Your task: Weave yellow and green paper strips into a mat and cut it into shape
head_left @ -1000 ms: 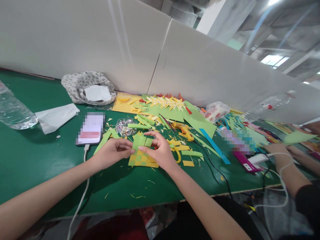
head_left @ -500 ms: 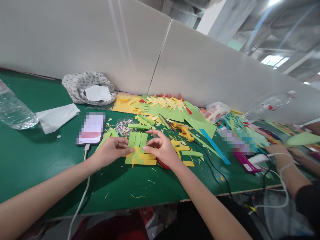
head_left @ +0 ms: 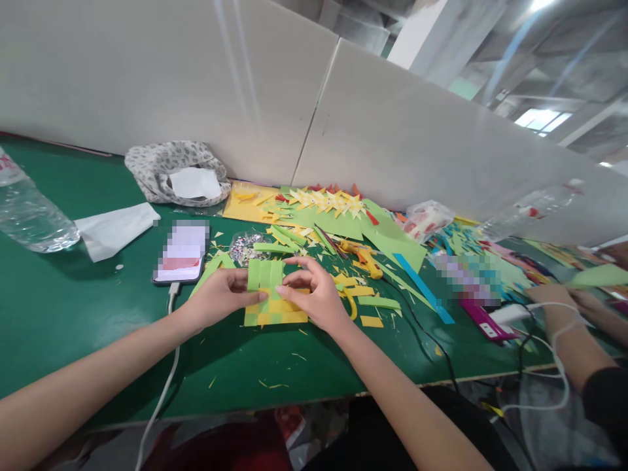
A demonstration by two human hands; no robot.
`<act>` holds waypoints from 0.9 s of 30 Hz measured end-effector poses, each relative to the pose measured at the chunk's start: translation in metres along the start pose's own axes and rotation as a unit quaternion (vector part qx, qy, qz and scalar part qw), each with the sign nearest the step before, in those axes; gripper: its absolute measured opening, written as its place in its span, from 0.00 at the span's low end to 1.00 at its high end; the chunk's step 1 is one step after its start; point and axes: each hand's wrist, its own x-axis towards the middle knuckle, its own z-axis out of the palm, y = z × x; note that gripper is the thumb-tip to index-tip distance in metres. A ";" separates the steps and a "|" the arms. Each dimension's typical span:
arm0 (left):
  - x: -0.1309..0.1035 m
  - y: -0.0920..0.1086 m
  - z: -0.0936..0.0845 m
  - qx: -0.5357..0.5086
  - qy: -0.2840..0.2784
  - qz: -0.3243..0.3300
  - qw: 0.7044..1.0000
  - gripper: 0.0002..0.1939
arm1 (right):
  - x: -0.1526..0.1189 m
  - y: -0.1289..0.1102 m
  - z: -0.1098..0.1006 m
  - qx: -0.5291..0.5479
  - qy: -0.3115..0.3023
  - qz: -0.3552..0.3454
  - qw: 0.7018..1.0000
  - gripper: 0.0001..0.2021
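Note:
Between my two hands is a woven piece of green and yellow paper strips (head_left: 267, 313), its green strips standing up at the top and yellow ones crossing below. My left hand (head_left: 223, 297) grips its left side, thumb on the front and fingers behind. On the right side, my right hand (head_left: 314, 292) pinches the weave, with the thumb on a green strip and the fingers curled at its edge. A yellow scissors handle (head_left: 351, 305) shows just beyond my right hand. Behind the weave lie loose green strips (head_left: 272, 248) and a dish of small beads (head_left: 245, 248).
A phone (head_left: 181, 252) with a white cable, a bottle (head_left: 36, 212) and a cloth bag (head_left: 176, 173) are on the left. A yellow glue gun (head_left: 366, 258), blue strip (head_left: 422, 288) and power strip (head_left: 485, 318) lie right. Another person's hands (head_left: 554, 301) are at far right.
The woven piece has tilted a little in my hands, and its green strips now sit closer together. The red part of the scissors is no longer visible. The view has shifted slightly.

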 end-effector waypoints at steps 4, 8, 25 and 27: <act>0.001 -0.003 0.000 -0.002 -0.004 -0.008 1.000 0.13 | 0.000 -0.001 0.000 -0.009 0.004 0.003 1.000 0.21; 0.001 -0.005 0.000 0.014 -0.009 -0.002 1.000 0.12 | 0.000 -0.001 0.000 -0.014 0.010 0.004 1.000 0.21; 0.002 -0.004 -0.001 -0.045 -0.003 -0.020 0.999 0.09 | -0.001 0.001 0.005 -0.005 0.008 0.013 1.000 0.24; 0.002 -0.004 -0.001 -0.042 0.011 -0.015 0.999 0.09 | -0.001 0.003 0.003 -0.017 0.003 0.018 1.000 0.23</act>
